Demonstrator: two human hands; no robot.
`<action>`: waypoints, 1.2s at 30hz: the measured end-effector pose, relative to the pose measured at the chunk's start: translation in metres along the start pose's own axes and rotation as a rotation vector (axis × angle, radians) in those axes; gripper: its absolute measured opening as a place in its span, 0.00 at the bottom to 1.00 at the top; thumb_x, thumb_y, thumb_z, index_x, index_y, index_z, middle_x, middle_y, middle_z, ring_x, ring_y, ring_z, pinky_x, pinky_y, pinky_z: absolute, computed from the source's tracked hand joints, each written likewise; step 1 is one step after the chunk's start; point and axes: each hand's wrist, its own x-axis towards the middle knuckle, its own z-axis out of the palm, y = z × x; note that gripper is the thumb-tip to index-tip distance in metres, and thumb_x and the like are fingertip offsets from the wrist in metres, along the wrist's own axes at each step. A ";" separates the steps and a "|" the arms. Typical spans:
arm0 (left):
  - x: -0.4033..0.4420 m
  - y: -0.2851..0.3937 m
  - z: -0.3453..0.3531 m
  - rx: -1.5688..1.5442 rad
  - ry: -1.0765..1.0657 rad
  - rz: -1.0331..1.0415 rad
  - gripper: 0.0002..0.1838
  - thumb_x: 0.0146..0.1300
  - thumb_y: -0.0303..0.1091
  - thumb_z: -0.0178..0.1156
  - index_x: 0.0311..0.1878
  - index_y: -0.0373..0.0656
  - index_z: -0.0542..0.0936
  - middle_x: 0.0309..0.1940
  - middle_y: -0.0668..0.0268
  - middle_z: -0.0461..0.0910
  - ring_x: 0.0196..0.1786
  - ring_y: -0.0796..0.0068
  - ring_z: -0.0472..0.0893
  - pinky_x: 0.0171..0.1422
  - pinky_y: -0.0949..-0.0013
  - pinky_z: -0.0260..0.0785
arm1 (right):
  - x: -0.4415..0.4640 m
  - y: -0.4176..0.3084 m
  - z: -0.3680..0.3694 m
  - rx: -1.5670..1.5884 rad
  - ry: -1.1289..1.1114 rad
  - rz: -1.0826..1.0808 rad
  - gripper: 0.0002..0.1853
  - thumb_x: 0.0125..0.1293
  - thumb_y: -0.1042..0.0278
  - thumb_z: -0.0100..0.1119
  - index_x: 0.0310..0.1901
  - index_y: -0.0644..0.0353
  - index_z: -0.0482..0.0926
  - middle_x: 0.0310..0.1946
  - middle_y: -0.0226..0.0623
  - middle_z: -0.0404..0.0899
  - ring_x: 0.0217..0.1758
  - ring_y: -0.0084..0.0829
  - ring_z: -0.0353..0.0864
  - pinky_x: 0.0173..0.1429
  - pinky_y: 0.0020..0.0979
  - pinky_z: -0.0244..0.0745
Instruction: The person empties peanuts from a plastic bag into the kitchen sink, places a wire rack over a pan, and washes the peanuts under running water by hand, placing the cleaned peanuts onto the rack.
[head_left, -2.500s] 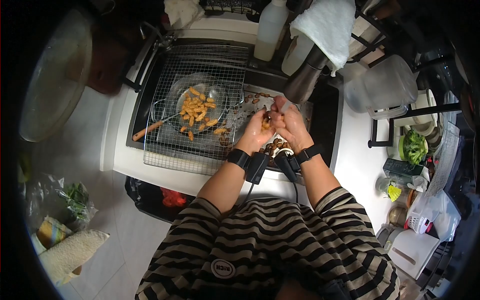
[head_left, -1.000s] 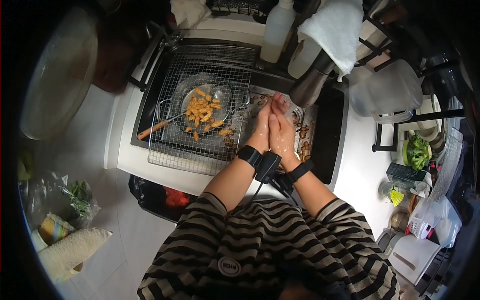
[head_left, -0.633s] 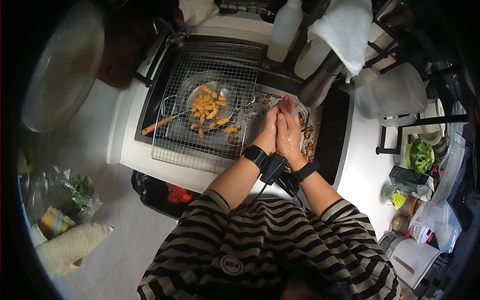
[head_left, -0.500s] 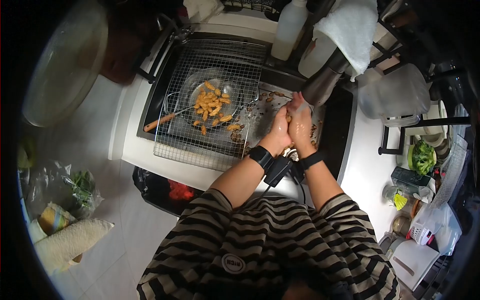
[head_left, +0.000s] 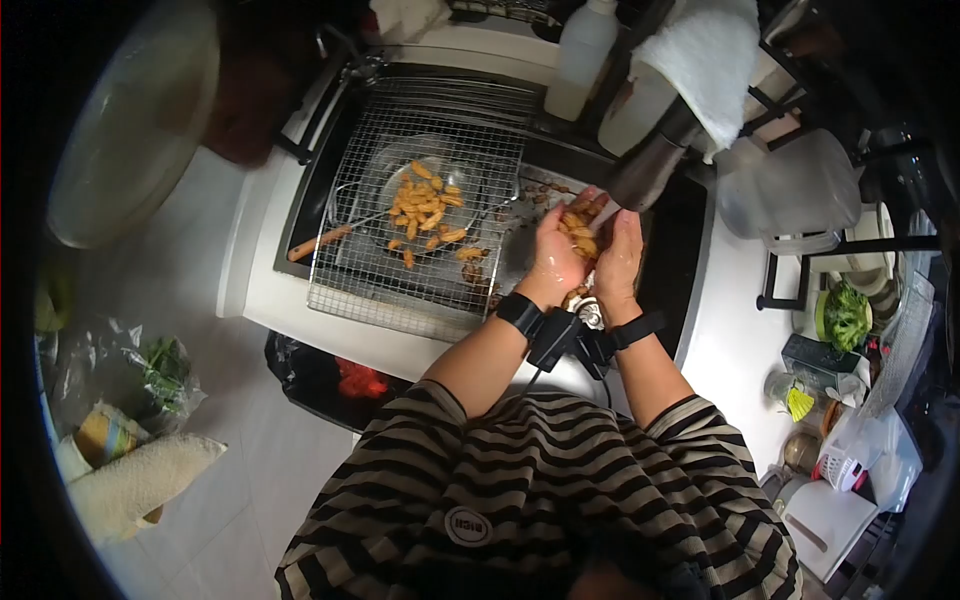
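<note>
My left hand (head_left: 560, 255) and my right hand (head_left: 620, 255) are cupped side by side over the sink, with a gap between the palms. Several peanuts in their shells (head_left: 580, 235) lie in the cupped hands, mostly against the fingers of the left. The skin looks wet. Just beyond my right fingertips is a dark tapered tap (head_left: 655, 165). More peanuts (head_left: 425, 210) are spread on a wire rack (head_left: 350, 290) to the left, with a metal bowl under it. Others lie on the sink floor, partly hidden by my hands.
A wooden-handled tool (head_left: 318, 243) sticks out beneath the rack. Behind the sink stand a translucent bottle (head_left: 582, 60) and a white cloth (head_left: 705, 65). A clear plastic container (head_left: 790, 190) and broccoli (head_left: 847, 313) are on the right. A black bin bag (head_left: 315, 385) hangs below the counter.
My hands have parted from a pressed-together clasp into an open cup, with the right hand shifting right. The peanuts between them now show. The rack has not moved.
</note>
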 end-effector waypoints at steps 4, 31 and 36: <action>-0.006 0.001 -0.008 -0.093 -0.031 0.012 0.24 0.65 0.46 0.36 0.53 0.40 0.70 0.53 0.57 0.72 0.57 0.59 0.68 0.66 0.57 0.54 | -0.008 -0.009 0.004 0.488 0.081 0.102 0.21 0.70 0.60 0.33 0.54 0.70 0.65 0.53 0.43 0.68 0.58 0.33 0.65 0.63 0.31 0.56; -0.009 0.166 0.014 0.716 0.142 0.434 0.24 0.67 0.50 0.37 0.51 0.40 0.71 0.52 0.56 0.70 0.55 0.63 0.69 0.61 0.61 0.61 | -0.010 -0.020 -0.052 -0.274 0.076 -0.017 0.13 0.67 0.69 0.40 0.47 0.65 0.72 0.49 0.38 0.70 0.52 0.28 0.69 0.59 0.26 0.60; -0.016 0.198 0.030 1.748 0.191 0.592 0.28 0.67 0.52 0.38 0.63 0.42 0.63 0.62 0.55 0.61 0.65 0.65 0.60 0.68 0.60 0.47 | -0.016 -0.006 -0.057 -0.380 0.049 -0.043 0.12 0.65 0.70 0.42 0.45 0.63 0.73 0.51 0.40 0.69 0.54 0.30 0.68 0.58 0.26 0.60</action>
